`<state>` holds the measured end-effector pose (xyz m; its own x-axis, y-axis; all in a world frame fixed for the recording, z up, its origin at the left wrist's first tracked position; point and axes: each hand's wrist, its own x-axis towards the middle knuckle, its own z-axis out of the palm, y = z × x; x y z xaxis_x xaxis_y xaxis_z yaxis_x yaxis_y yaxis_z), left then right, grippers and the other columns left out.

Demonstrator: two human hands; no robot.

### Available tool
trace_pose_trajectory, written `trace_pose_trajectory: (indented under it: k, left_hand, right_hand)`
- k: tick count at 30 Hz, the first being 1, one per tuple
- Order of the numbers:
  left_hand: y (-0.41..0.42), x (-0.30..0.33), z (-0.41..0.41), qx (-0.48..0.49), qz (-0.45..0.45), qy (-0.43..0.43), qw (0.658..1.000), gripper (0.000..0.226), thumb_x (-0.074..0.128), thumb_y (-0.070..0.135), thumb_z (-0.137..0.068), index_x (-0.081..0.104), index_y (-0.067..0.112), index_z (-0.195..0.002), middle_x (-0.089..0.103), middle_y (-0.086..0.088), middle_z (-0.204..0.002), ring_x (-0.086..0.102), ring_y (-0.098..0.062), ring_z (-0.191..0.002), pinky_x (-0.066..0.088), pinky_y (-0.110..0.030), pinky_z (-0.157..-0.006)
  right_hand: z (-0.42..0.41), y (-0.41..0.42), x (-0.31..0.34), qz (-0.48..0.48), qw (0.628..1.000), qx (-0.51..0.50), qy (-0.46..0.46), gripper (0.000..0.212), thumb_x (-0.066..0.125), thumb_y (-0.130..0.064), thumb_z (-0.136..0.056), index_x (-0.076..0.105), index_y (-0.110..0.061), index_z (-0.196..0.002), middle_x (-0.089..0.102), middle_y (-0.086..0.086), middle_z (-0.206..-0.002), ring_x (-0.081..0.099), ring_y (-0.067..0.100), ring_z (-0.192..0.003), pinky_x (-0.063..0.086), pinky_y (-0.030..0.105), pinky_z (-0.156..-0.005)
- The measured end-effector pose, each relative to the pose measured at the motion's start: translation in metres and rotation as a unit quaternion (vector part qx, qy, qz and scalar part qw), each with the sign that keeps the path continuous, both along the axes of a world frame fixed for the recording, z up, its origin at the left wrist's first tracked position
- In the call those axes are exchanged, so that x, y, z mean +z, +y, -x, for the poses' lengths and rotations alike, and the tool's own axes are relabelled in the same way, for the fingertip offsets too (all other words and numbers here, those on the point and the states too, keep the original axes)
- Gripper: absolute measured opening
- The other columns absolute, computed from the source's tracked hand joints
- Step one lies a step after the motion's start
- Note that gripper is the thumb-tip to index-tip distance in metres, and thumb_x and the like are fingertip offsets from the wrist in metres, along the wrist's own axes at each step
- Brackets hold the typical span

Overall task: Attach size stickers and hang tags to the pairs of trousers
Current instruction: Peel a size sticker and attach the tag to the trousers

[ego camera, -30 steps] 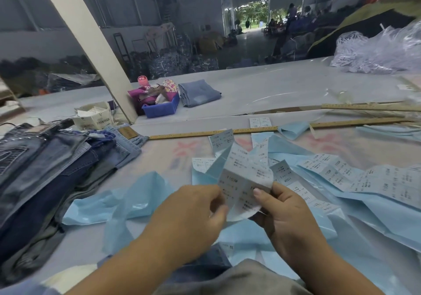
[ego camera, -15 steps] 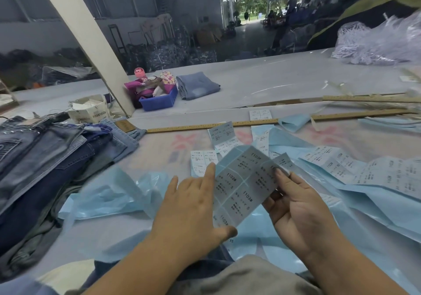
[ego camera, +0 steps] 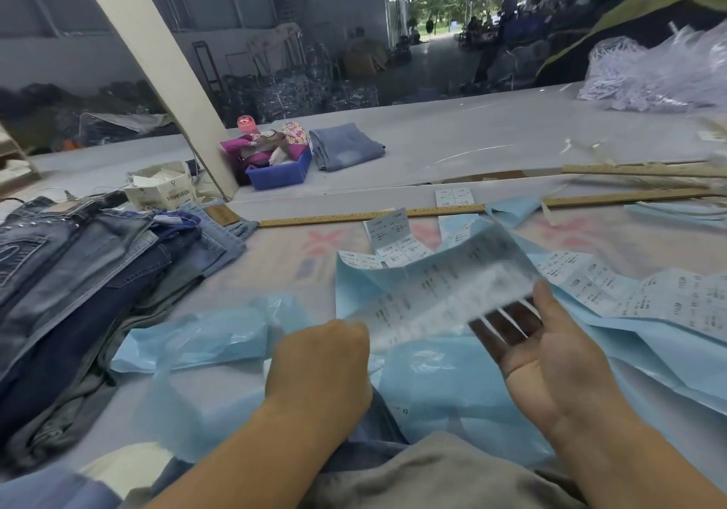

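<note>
At lower centre of the frame, the left hand (ego camera: pixel 320 359) pinches the near edge of a blurred sticker sheet (ego camera: pixel 436 292); the right hand (ego camera: pixel 547 347) lies open-palmed beneath it. Judged step: picking out a size sticker. Next, peel one and carry it to the trousers (ego camera: pixel 78 272) stacked at left on the desk (ego camera: pixel 452 146).

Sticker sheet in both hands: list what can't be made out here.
- Sticker sheet, head view: print motion-blurred, unreadable.
- Left hand: fingertips hidden behind its own knuckles; grip on sheet unclear.
- Right hand: fingertips under the sheet.
- Jeans stack: cut off by left edge.
</note>
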<state>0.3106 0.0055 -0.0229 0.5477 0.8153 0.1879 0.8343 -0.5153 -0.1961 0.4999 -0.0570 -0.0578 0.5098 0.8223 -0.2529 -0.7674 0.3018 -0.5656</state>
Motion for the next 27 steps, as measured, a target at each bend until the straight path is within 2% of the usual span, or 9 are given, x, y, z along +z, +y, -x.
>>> trace_pose_trajectory:
  k: [3,6,9,12,15,17,20,23,27]
  left_hand:
    - [-0.01,0.003,-0.015,-0.099,0.003,-0.041,0.994,0.037,0.084,0.012,-0.042,0.06,0.016,-0.069,0.055,-0.001,-0.053,0.053,-0.022,-0.035,0.025,-0.02,-0.037]
    - [-0.02,-0.002,-0.021,-0.175,0.025,-0.062,0.982,0.039,0.088,0.02,-0.047,0.067,0.016,-0.08,0.062,0.001,-0.062,0.059,-0.017,-0.044,0.038,-0.022,-0.037]
    - [-0.021,-0.005,-0.013,-0.191,0.078,-0.084,0.975,0.045,0.058,0.043,-0.089,0.051,0.02,-0.126,0.066,0.001,-0.108,0.063,-0.02,-0.093,0.051,-0.032,-0.077]
    - [-0.021,-0.001,-0.007,-0.215,0.053,-0.059,0.973,0.045,0.046,0.053,-0.088,0.056,0.021,-0.119,0.066,0.003,-0.109,0.06,-0.02,-0.099,0.048,-0.035,-0.094]
    - [-0.014,-0.001,-0.002,-0.15,0.093,-0.058,0.983,0.058,0.041,0.069,-0.086,0.048,0.027,-0.126,0.056,0.006,-0.122,0.051,-0.018,-0.109,0.04,-0.034,-0.097]
    - [-0.006,-0.004,0.004,-0.105,0.191,-0.122,0.968,0.063,0.039,0.074,-0.087,0.045,0.033,-0.133,0.051,0.01,-0.13,0.045,-0.012,-0.117,0.037,-0.029,-0.096]
    - [0.002,-0.01,0.006,-0.089,0.236,-0.149,0.956,0.057,0.043,0.065,-0.091,0.039,0.037,-0.141,0.045,0.016,-0.14,0.039,-0.006,-0.126,0.034,-0.026,-0.098]
    - [0.012,-0.015,0.01,-0.04,0.285,-0.164,0.944,0.074,0.052,0.063,-0.087,0.025,0.037,-0.15,0.036,0.016,-0.151,0.035,-0.008,-0.134,0.031,-0.025,-0.101]
    - [0.018,-0.018,0.016,-0.009,0.391,-0.153,0.907,0.082,0.061,0.059,-0.078,0.022,0.044,-0.148,0.047,0.018,-0.14,0.05,-0.004,-0.106,0.038,-0.021,-0.088]
  right_hand:
    - [0.019,-0.002,-0.002,0.032,0.982,0.177,-0.051,0.05,0.073,-0.044,-0.072,0.065,-0.008,-0.107,0.072,0.015,-0.103,0.068,0.031,-0.098,0.059,0.046,-0.074]
    - [0.041,-0.003,0.0,0.025,0.928,0.33,-0.169,0.031,0.078,-0.028,-0.071,0.075,-0.01,-0.095,0.07,0.013,-0.094,0.067,0.025,-0.079,0.057,0.038,-0.063]
    - [0.036,0.002,-0.003,0.058,0.959,0.221,-0.167,0.025,0.07,-0.018,-0.079,0.068,-0.006,-0.1,0.072,0.013,-0.083,0.069,0.023,-0.065,0.056,0.035,-0.053]
    - [0.018,0.003,-0.008,0.069,0.987,0.115,-0.084,0.021,0.05,-0.008,-0.096,0.062,-0.001,-0.112,0.074,0.017,-0.088,0.073,0.024,-0.07,0.058,0.035,-0.053]
    - [0.007,0.003,-0.01,0.062,0.995,0.065,-0.045,0.022,0.047,-0.01,-0.1,0.061,-0.003,-0.114,0.075,0.012,-0.087,0.074,0.019,-0.07,0.057,0.028,-0.052]
    - [0.008,0.002,-0.01,0.069,0.994,0.068,-0.056,0.02,0.049,-0.011,-0.099,0.062,-0.004,-0.113,0.075,0.011,-0.087,0.073,0.019,-0.07,0.056,0.029,-0.051]
    - [0.015,0.003,-0.011,0.078,0.984,0.114,-0.112,0.023,0.052,-0.012,-0.097,0.06,-0.003,-0.116,0.074,0.016,-0.096,0.073,0.024,-0.077,0.057,0.034,-0.055]
    - [0.014,0.003,-0.01,0.044,0.984,0.119,-0.123,0.022,0.051,-0.014,-0.097,0.064,-0.008,-0.114,0.073,0.016,-0.105,0.072,0.025,-0.086,0.058,0.038,-0.063]
    - [0.006,0.001,-0.003,0.0,0.995,0.09,-0.036,0.024,0.048,-0.019,-0.098,0.065,-0.013,-0.114,0.074,0.012,-0.105,0.073,0.021,-0.084,0.061,0.035,-0.066]
